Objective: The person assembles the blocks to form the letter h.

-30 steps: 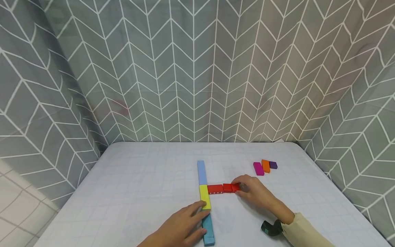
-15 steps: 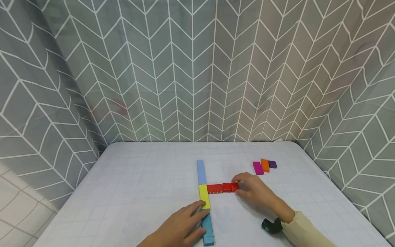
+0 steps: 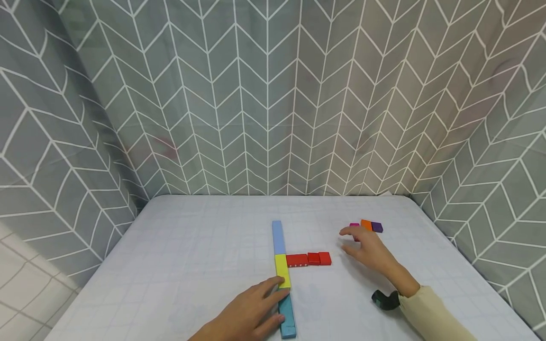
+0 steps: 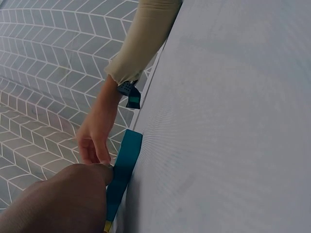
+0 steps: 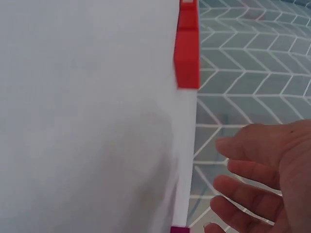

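In the head view, a light blue block (image 3: 278, 237), a yellow block (image 3: 282, 265) and a teal block (image 3: 288, 322) lie end to end. From the yellow one's right side runs a row: a long red block (image 3: 297, 260), a small red block (image 3: 313, 258) and another red block (image 3: 325, 258). My left hand (image 3: 249, 308) rests fingertips on the yellow and teal blocks; its thumb touches the teal block's left edge. Holding nothing, my right hand (image 3: 371, 251) hovers right of the red row with fingers spread, partly covering a magenta block (image 3: 354, 225).
Beside the magenta block sit an orange block (image 3: 366, 224) and a purple block (image 3: 377, 227). All lie on a white-covered table (image 3: 192, 246). A patterned grey curtain (image 3: 256, 94) surrounds its back and sides. A dark device (image 3: 385, 300) is on my right wrist.
My right hand has let go of the end red block and moved right and slightly away, over toward the magenta block. The left hand stays in place.
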`<act>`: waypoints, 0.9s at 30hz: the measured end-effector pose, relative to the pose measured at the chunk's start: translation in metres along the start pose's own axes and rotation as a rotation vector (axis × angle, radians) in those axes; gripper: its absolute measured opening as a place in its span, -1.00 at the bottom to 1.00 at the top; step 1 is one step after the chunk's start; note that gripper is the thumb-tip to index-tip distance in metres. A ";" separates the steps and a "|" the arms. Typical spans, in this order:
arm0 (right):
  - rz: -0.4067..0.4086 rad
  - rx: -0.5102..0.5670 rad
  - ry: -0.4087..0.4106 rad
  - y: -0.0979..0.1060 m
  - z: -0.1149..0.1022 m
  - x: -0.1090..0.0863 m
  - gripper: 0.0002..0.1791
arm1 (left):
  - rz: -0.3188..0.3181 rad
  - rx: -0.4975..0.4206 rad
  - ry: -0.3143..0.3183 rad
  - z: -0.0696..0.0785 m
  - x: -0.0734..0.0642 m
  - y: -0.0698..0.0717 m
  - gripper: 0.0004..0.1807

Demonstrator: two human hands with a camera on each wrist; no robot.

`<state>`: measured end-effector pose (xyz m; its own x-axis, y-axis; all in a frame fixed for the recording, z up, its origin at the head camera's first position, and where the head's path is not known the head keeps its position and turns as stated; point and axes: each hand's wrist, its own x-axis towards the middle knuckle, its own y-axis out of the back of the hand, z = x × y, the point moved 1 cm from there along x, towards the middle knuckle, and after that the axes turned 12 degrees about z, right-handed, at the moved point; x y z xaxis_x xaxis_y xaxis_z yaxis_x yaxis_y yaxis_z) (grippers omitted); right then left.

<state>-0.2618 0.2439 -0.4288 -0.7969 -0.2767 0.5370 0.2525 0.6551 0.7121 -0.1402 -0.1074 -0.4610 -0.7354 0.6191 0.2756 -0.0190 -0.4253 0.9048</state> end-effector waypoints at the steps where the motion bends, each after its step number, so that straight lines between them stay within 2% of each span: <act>1: 0.004 -0.006 -0.004 0.000 0.003 0.001 -0.62 | -0.002 -0.002 0.002 0.000 0.000 0.000 -0.31; 8: 0.015 -0.065 -0.030 0.002 0.017 0.003 -0.59 | 0.000 0.005 -0.001 0.001 0.001 0.000 -0.31; 15: 0.043 -0.102 -0.022 0.006 0.026 0.005 -0.58 | -0.012 -0.002 0.018 0.001 0.000 -0.001 -0.30; 22: 0.027 -0.135 -0.118 0.013 0.036 0.003 -0.53 | -0.017 -0.007 0.025 0.001 0.000 0.000 -0.31; 27: 0.027 -0.150 -0.121 0.017 0.041 0.003 -0.48 | -0.008 -0.001 0.010 0.001 0.000 0.001 -0.31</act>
<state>-0.2823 0.2831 -0.4339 -0.8466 -0.1685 0.5049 0.3461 0.5464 0.7627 -0.1390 -0.1073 -0.4599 -0.7416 0.6161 0.2654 -0.0256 -0.4214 0.9065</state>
